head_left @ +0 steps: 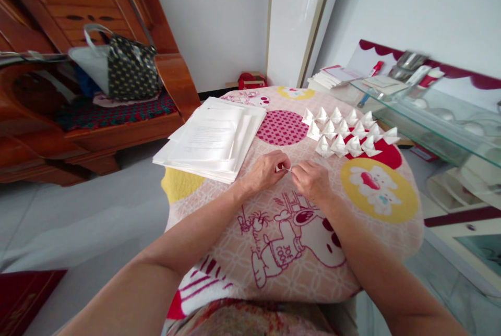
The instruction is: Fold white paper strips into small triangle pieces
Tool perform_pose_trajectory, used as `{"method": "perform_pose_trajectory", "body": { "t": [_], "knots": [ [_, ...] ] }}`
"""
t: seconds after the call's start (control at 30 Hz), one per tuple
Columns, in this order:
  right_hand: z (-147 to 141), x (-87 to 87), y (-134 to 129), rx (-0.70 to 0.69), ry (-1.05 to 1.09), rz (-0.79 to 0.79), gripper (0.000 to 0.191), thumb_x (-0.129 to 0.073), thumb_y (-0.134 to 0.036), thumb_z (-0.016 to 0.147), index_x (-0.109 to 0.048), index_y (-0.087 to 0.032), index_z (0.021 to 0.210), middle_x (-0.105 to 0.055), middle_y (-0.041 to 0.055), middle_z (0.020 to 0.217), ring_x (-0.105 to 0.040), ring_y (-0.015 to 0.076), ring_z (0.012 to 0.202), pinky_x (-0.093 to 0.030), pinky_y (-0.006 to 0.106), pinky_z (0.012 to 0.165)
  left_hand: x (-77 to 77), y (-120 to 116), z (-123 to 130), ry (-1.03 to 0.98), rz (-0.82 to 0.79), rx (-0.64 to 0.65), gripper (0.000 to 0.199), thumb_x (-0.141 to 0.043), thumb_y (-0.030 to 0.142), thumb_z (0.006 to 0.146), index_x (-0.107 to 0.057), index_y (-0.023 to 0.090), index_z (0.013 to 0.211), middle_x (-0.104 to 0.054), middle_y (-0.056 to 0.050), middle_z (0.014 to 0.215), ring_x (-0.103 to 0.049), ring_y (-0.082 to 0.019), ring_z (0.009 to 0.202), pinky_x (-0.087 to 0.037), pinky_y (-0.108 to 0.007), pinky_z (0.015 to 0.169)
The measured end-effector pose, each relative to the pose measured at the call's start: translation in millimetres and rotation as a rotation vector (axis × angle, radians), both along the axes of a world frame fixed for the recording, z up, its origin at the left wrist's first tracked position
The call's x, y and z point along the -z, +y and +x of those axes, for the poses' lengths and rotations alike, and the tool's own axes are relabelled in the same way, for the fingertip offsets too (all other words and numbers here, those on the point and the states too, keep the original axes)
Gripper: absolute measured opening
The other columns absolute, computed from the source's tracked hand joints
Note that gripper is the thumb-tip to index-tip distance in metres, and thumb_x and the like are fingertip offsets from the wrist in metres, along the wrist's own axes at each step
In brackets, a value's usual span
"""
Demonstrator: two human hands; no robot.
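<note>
Between my two hands is a small folded piece of white paper (285, 169), mostly covered by the fingers. My left hand (268, 171) pinches one side of it, fingers curled. On the other side, my right hand (312, 180) grips it with thumb and fingers closed. Both hands are close together over the middle of the table. Beyond my right hand, several folded white paper boats (338, 145) stand in rows. A stack of white paper sheets (211, 135), the top ones printed, lies to the left of my left hand.
A patterned pink cloth (242, 242) covers the table. At the right stands a glass shelf (438, 122) holding metal cups, papers and other items. To the left is a wooden bench (136, 130) with a dotted bag (133, 70) on it. A white cabinet (295, 18) stands behind.
</note>
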State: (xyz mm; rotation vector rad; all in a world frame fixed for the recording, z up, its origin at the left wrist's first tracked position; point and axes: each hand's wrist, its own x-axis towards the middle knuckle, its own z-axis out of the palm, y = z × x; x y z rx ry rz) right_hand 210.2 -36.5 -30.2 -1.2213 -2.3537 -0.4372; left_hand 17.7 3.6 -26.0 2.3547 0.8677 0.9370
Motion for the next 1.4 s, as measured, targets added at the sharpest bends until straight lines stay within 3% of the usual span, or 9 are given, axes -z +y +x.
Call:
{"method": "perform_pose_trajectory", "body": {
  "t": [0.17, 0.33, 0.47, 0.67, 0.83, 0.97, 1.2, 1.4],
  "knots": [
    [-8, -5.6, -6, 0.03, -0.173, -0.286, 0.024, -0.054, -0.008, 0.091, -0.076, -0.014, 0.085, -0.069, 0.0128, 0.082, -0.058, 0.023, 0.079, -0.04, 0.034, 0.069, 4.0, 0, -1, 0.232, 0.069, 0.045, 0.01, -0.061, 0.007, 0.085, -0.068, 0.014, 0.086, -0.065, -0.006, 0.087, -0.06, -0.016, 0.08, -0.047, -0.027, 0.076],
    [-1, -7.5, -6, -0.011, -0.043, -0.503, 0.012, -0.067, -0.018, 0.091, -0.075, -0.017, 0.081, -0.067, 0.0086, 0.087, -0.061, 0.0209, 0.082, -0.044, 0.032, 0.074, 4.0, 0, -4, 0.399, 0.062, 0.14, 0.015, -0.06, 0.014, 0.091, -0.073, 0.015, 0.084, -0.065, -0.005, 0.083, -0.062, -0.016, 0.077, -0.044, -0.026, 0.071],
    [9, -9.1, -2, -0.098, 0.06, -0.576, 0.017, -0.069, -0.013, 0.089, -0.072, -0.017, 0.073, -0.063, 0.0054, 0.084, -0.059, 0.0173, 0.077, -0.044, 0.03, 0.073, 5.7, 2, -6, 0.397, 0.079, 0.165, 0.016, -0.06, 0.013, 0.091, -0.075, 0.015, 0.084, -0.065, -0.005, 0.082, -0.062, -0.016, 0.075, -0.042, -0.025, 0.069],
    [11, -18.9, -3, -0.121, 0.045, -0.642, 0.027, -0.063, -0.008, 0.091, -0.07, -0.016, 0.067, -0.059, 0.0032, 0.077, -0.055, 0.0138, 0.069, -0.041, 0.029, 0.069, 6.5, 4, -5, 0.446, 0.096, 0.149, 0.021, -0.061, 0.011, 0.089, -0.072, 0.016, 0.072, -0.064, -0.004, 0.076, -0.058, -0.014, 0.069, -0.039, -0.025, 0.065],
    [10, -23.0, -4, -0.121, 0.008, -0.644, 0.031, -0.061, -0.005, 0.091, -0.067, -0.015, 0.063, -0.059, 0.0036, 0.076, -0.054, 0.0136, 0.069, -0.039, 0.029, 0.068, 2.1, 1, -8, 0.444, 0.114, 0.174, 0.018, -0.06, 0.014, 0.093, -0.077, 0.018, 0.087, -0.068, -0.005, 0.086, -0.063, -0.015, 0.077, -0.041, -0.025, 0.067],
    [11, -20.5, -3, -0.135, 0.095, -0.648, 0.031, -0.059, -0.004, 0.089, -0.067, -0.016, 0.062, -0.06, 0.0033, 0.075, -0.055, 0.0139, 0.069, -0.04, 0.029, 0.069, -1.1, -1, -7, 0.424, 0.078, 0.166, 0.019, -0.059, 0.017, 0.095, -0.078, 0.017, 0.091, -0.071, -0.007, 0.088, -0.066, -0.018, 0.081, -0.044, -0.025, 0.071],
    [17, -10.3, 3, 0.017, 0.384, -0.655, 0.026, -0.067, -0.018, 0.083, -0.066, -0.018, 0.057, -0.062, 0.0014, 0.066, -0.054, 0.0144, 0.063, -0.037, 0.028, 0.061, -0.4, 3, 1, 0.296, -0.144, -0.022, 0.017, -0.063, 0.017, 0.087, -0.079, 0.017, 0.082, -0.075, -0.005, 0.079, -0.063, -0.015, 0.071, -0.044, -0.025, 0.069],
    [18, -8.7, 6, 0.148, 0.538, -0.795, 0.022, -0.065, -0.022, 0.077, -0.067, -0.018, 0.055, -0.05, -0.0036, 0.047, -0.044, 0.0112, 0.049, -0.027, 0.026, 0.049, -1.3, 8, 2, 0.201, -0.321, -0.065, 0.015, -0.066, 0.019, 0.081, -0.077, 0.016, 0.071, -0.07, -0.001, 0.063, -0.057, -0.012, 0.059, -0.036, -0.024, 0.059]
  ]
}}
